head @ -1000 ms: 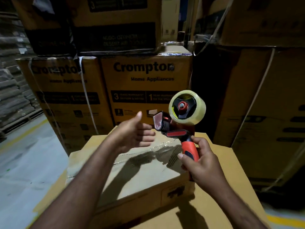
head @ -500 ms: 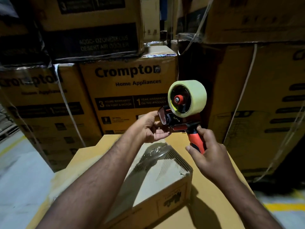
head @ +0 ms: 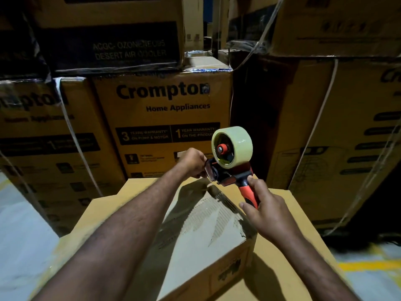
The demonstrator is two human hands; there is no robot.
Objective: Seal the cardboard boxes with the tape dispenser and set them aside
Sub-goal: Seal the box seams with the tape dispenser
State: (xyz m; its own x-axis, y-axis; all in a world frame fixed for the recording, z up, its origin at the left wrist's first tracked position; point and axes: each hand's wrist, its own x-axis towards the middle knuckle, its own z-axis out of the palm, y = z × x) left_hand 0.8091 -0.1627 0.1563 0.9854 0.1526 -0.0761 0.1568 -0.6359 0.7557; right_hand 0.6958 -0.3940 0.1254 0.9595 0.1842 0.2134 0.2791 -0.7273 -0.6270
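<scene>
A red and black tape dispenser (head: 230, 168) with a roll of clear tape (head: 233, 146) is held up above a small cardboard box (head: 208, 233). My right hand (head: 263, 211) grips its red handle. My left hand (head: 193, 162) pinches at the dispenser's front end, fingers closed by the blade guard; whether they hold the tape end is hidden. The small box has a torn, pale top with shiny tape near its far edge. It rests on a larger flat cardboard box (head: 288, 242).
Tall stacked Crompton cartons (head: 165, 118) stand close behind the work surface, more strapped cartons (head: 347, 135) to the right and left (head: 43, 135). Grey floor (head: 19, 231) lies at the left, a yellow floor line (head: 368, 266) at the right.
My left hand went from open beside the dispenser to closing on its front end. The dispenser was lifted slightly, and the view shifted closer.
</scene>
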